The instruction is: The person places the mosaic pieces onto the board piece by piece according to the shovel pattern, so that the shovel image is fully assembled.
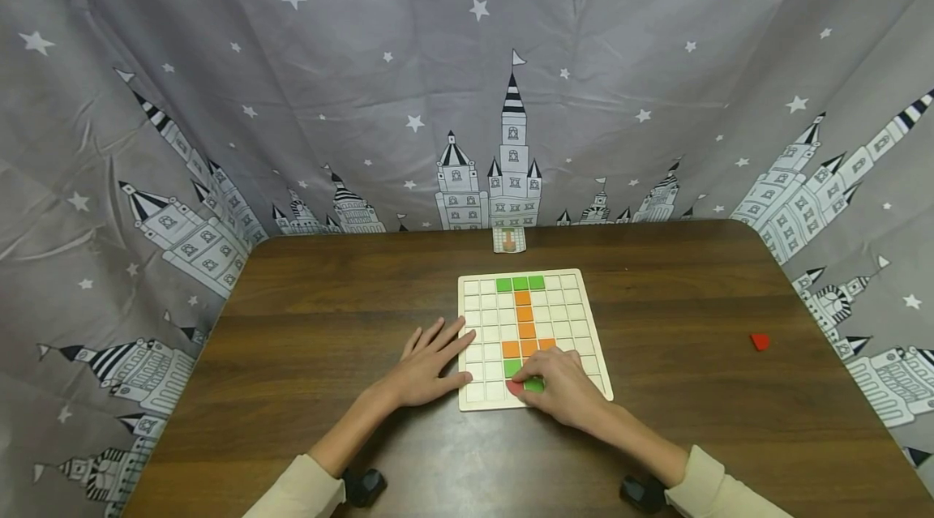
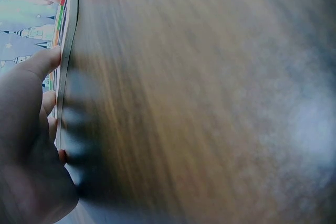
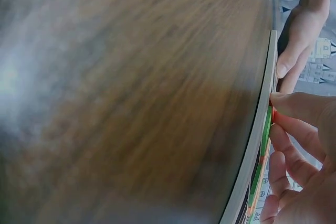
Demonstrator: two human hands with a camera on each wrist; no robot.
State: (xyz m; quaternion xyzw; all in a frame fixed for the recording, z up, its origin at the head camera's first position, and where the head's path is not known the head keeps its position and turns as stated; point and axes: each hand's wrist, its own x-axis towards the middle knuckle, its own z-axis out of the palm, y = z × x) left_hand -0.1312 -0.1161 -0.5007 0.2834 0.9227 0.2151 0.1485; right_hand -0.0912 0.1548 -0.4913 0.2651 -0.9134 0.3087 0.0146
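Note:
A pale square grid board [image 1: 576, 313] lies on the table under both hands. My right hand [image 1: 562, 390] pinches a red piece [image 1: 514, 387] between thumb and fingers at the board's near row. Beside that piece are a green tile [image 1: 513, 368] and another green tile [image 1: 535, 385], partly covered by the hand. Fingers spread, my left hand [image 1: 423, 370] rests at the board's left edge; the left wrist view shows its thumb [image 2: 44, 62] against that edge. Orange tiles [image 1: 524, 314] form a column with a short row below, under three green tiles [image 1: 520, 284] at the far side.
A second red piece [image 1: 760, 341] lies off to the right on the brown wooden table [image 1: 679, 299]. A small printed card [image 1: 509, 240] stands at the table's back edge, in front of a grey curtain [image 1: 350, 88] with castles and stars.

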